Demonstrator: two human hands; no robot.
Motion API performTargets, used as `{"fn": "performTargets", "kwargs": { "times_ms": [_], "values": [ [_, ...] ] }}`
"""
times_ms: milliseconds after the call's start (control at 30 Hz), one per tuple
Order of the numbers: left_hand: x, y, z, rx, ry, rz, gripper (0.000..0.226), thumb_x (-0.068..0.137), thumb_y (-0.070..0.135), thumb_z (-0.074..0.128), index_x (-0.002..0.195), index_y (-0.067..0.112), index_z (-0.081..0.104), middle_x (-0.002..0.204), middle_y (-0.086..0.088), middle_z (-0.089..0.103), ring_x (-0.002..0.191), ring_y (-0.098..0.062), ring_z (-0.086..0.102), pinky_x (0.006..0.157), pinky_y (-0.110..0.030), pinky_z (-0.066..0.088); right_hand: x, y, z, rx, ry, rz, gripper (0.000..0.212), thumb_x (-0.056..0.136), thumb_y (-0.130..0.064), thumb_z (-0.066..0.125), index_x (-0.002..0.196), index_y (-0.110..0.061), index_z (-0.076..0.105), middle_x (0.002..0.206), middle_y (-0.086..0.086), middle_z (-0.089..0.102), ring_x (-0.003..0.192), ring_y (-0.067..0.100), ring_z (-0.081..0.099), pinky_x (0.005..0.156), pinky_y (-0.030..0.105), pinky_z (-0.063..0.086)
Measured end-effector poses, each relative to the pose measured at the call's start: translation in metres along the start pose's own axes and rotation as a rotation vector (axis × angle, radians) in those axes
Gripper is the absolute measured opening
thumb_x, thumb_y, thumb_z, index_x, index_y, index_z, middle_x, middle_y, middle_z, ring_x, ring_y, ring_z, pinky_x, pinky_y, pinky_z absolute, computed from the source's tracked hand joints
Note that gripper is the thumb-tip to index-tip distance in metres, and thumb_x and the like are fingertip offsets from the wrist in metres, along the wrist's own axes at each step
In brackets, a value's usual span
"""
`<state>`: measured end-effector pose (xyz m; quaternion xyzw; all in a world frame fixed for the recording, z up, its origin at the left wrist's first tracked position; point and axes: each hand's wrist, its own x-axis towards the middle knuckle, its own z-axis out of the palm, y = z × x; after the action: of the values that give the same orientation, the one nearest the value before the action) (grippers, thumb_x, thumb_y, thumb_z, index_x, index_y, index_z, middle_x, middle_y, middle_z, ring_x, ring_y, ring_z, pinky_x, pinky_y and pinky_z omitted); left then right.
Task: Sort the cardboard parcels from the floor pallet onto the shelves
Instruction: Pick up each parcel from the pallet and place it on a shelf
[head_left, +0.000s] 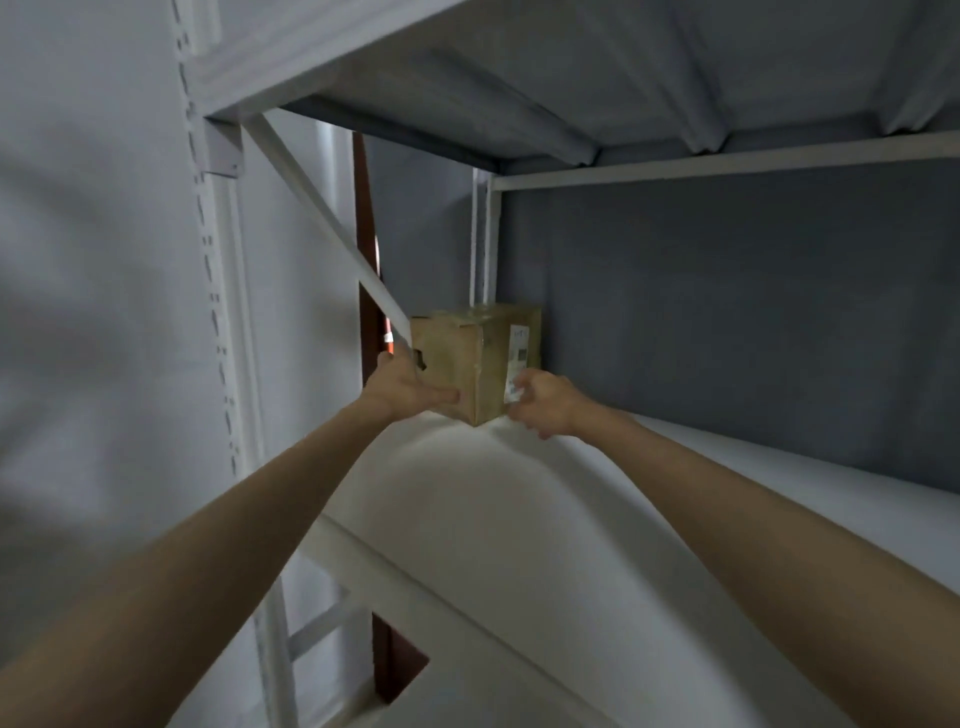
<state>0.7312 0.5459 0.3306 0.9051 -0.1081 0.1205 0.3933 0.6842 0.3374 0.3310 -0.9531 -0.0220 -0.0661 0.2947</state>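
1. The white shelf board (675, 499) lies bare to the right of the cardboard parcel (475, 364); a hand can pass there.
2. The parcel occupies the rear left corner, close to the grey back wall (727, 312).
3. A white diagonal brace (332, 228) crosses the left side and ends at the parcel's upper left edge, obstructing access from the left.
4. The upper shelf (571, 67) limits room overhead.
5. The left hand (402, 387) and right hand (545, 402) flank the parcel's near faces.

Both arms outstretched, left hand (402, 387) flat, right hand (545, 402) curled
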Motion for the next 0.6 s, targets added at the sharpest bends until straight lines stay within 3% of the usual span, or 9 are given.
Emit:
{"fn": "performTargets", "kwargs": {
  "times_ms": [133, 267, 333, 467, 600],
  "values": [
    [0.046, -0.004, 0.028, -0.206, 0.087, -0.088, 0.134, 0.064, 0.043, 0.093, 0.159, 0.017, 0.002, 0.158, -0.013, 0.021, 0.141, -0.033, 0.036, 0.113, -0.041, 0.038, 0.034, -0.007, 0.011, 0.070, 0.016, 0.050, 0.052, 0.097, -0.022, 0.062, 0.144, -0.013, 0.043, 0.136, 0.010, 0.053, 0.114, 0.028, 0.058, 0.088, 0.037, 0.056],
    [0.074, -0.004, 0.057, -0.300, 0.182, -0.093, 0.155, 0.051, 0.056, 0.095, 0.159, 0.022, -0.011, 0.162, -0.014, 0.013, 0.145, -0.038, 0.028, 0.117, -0.049, 0.034, 0.055, -0.012, 0.018, 0.072, 0.040, 0.076, 0.053, 0.098, -0.014, 0.054, 0.149, -0.013, 0.039, 0.144, 0.013, 0.051, 0.125, 0.032, 0.055, 0.101, 0.038, 0.051],
    [0.084, 0.000, 0.068, -0.308, 0.221, -0.095, 0.157, 0.049, 0.060, 0.094, 0.159, 0.023, -0.012, 0.161, -0.016, 0.014, 0.144, -0.041, 0.028, 0.117, -0.054, 0.032, 0.061, -0.012, 0.018, 0.069, 0.041, 0.083, 0.055, 0.099, -0.014, 0.053, 0.151, -0.013, 0.036, 0.146, 0.014, 0.050, 0.128, 0.033, 0.054, 0.105, 0.040, 0.048],
    [0.094, 0.008, 0.078, -0.297, 0.335, -0.129, 0.150, 0.053, 0.051, 0.094, 0.160, 0.024, -0.009, 0.151, -0.019, 0.023, 0.135, -0.044, 0.035, 0.113, -0.055, 0.034, 0.066, -0.004, 0.016, 0.063, 0.035, 0.104, 0.054, 0.100, -0.014, 0.054, 0.151, -0.009, 0.037, 0.147, 0.014, 0.050, 0.133, 0.032, 0.051, 0.109, 0.031, 0.041],
    [0.094, 0.006, 0.076, -0.312, 0.313, -0.110, 0.140, 0.064, 0.040, 0.092, 0.160, 0.023, -0.009, 0.153, -0.021, 0.019, 0.139, -0.045, 0.029, 0.112, -0.054, 0.032, 0.056, 0.008, 0.006, 0.059, 0.053, 0.115, 0.050, 0.100, -0.013, 0.051, 0.149, -0.011, 0.040, 0.152, 0.012, 0.046, 0.138, 0.031, 0.045, 0.113, 0.030, 0.036]
  ]
}}
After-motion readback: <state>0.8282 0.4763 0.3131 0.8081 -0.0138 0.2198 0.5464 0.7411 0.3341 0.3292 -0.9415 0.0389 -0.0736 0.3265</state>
